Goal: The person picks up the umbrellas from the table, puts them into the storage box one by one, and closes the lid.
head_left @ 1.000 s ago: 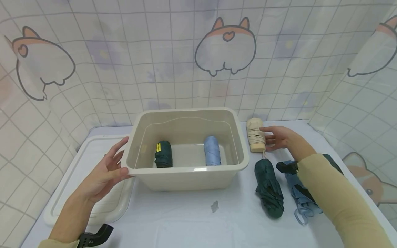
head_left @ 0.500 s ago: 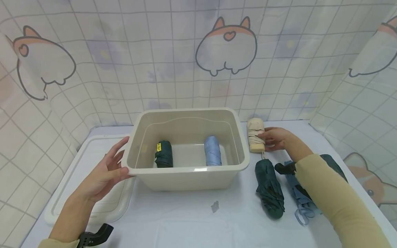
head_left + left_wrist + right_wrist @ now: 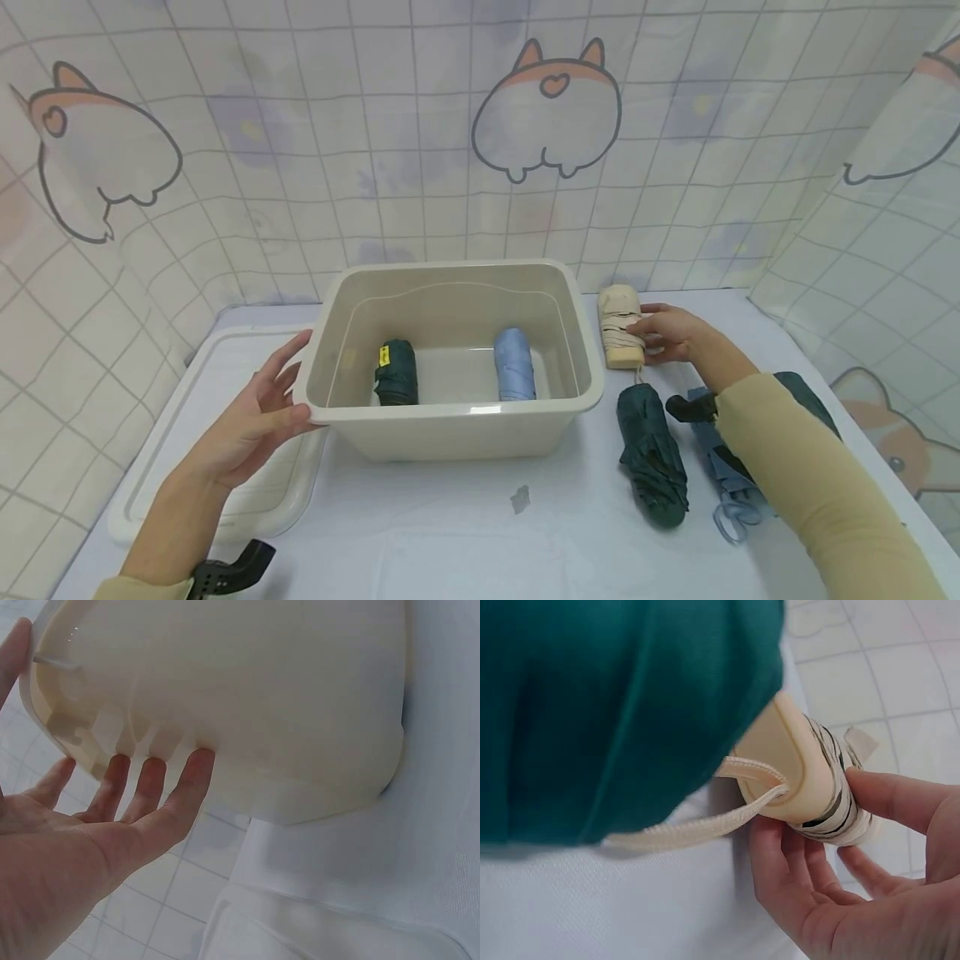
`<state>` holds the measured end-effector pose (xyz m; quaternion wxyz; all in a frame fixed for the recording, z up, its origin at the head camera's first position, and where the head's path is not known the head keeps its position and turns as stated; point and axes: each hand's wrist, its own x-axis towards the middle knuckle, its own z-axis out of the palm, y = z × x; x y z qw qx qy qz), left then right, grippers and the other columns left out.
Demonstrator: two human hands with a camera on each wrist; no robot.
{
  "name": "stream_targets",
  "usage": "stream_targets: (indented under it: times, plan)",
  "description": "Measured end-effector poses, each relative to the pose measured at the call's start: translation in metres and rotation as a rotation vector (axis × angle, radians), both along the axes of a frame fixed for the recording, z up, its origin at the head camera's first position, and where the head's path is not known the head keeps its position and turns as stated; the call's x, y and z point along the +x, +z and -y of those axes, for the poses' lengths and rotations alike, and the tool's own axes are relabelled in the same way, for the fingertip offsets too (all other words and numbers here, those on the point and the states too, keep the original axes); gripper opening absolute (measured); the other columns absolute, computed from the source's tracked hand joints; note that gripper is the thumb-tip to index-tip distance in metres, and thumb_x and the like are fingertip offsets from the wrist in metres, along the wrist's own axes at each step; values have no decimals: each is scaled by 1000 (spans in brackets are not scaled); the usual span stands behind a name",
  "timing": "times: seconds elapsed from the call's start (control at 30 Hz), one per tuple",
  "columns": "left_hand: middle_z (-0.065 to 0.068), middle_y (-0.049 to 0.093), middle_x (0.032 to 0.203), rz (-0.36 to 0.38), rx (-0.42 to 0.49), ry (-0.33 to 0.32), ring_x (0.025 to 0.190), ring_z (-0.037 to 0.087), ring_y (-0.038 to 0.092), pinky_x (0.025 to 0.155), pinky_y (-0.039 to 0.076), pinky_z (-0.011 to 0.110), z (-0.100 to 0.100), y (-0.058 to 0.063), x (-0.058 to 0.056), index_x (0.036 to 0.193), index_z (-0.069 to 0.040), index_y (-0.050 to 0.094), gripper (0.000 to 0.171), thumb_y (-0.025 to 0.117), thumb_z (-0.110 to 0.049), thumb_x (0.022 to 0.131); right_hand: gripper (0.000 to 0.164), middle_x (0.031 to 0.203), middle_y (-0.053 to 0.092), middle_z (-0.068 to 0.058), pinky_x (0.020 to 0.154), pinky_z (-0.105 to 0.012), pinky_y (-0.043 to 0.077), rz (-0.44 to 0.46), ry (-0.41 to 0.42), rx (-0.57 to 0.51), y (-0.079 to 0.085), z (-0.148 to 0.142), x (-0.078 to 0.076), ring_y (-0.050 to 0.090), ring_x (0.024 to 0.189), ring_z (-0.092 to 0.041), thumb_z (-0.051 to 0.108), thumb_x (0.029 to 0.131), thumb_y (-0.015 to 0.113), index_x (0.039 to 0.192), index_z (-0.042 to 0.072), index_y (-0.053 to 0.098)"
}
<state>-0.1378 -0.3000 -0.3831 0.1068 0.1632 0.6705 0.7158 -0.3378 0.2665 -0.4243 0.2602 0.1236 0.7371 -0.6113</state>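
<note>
A cream folded umbrella [image 3: 620, 327], its ribbon wound round it, lies right of the beige plastic bin [image 3: 450, 433]. My right hand [image 3: 675, 335] holds its side; in the right wrist view, thumb and fingers close around it near the handle [image 3: 787, 769]. My left hand [image 3: 251, 425] rests against the bin's left front corner, fingertips on the outer wall and thumb at the rim. Inside the bin lie a dark green folded umbrella [image 3: 396, 373] with a yellow label and a light blue one [image 3: 514, 365], set apart.
Another dark green folded umbrella [image 3: 651, 458] lies in front of the cream one. Beside it, a blue folded umbrella [image 3: 723, 467] is partly hidden under my right forearm. The bin's flat lid [image 3: 277, 508] lies at the left. A tile-patterned curtain [image 3: 420, 167] surrounds the table.
My right fingers have drawn in against the cream umbrella's side, and it has shifted very slightly to the right. My left hand and the bin have stayed put.
</note>
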Motion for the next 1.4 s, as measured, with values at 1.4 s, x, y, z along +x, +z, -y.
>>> stream_targets:
  times: [1.4]
  plan:
    - [11,30,157,-9,12,-3,135,24,46,98,52,41,0,-2,-1,165,-27,14,89,67,-3,98,87,139,38,-10,87,-37,53,-165,77,-132,109,17,36,51,117,-25,15,105,59,164,10,-4]
